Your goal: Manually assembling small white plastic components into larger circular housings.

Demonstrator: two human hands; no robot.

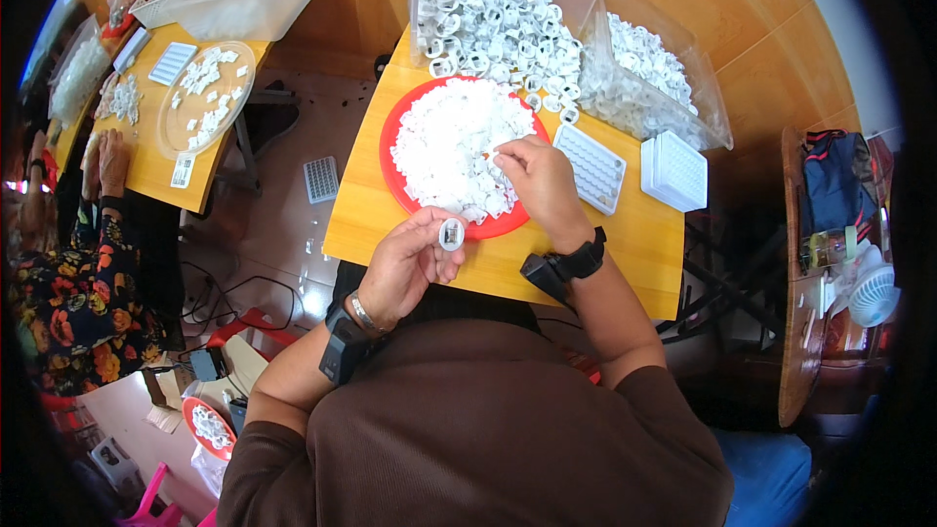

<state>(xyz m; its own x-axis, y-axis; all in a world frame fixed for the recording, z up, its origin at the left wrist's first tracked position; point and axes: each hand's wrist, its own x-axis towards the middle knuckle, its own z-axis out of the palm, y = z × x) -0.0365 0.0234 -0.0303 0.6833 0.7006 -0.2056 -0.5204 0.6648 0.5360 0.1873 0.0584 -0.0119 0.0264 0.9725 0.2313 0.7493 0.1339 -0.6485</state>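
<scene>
Between the thumb and fingers of my left hand (pixel 402 259) is a small round white plastic part (pixel 452 233) with a dark centre, held at the near edge of a red round tray (pixel 391 172). Small white plastic pieces (pixel 439 141) are heaped in that tray. Over the tray's right side, my right hand (pixel 549 185) has thumb and forefinger pinched together at the heap. Whatever lies between those fingertips is too small to make out. A wrist device is strapped on each of my arms.
Loose round white parts (pixel 493 15) spill from a clear bin at the back. Right of it stand another filled clear bin (pixel 708 98), a white tray with holes (pixel 591 171) and stacked white trays (pixel 675 172). At left, a co-worker's hand (pixel 113 164) rests by another table (pixel 200 181).
</scene>
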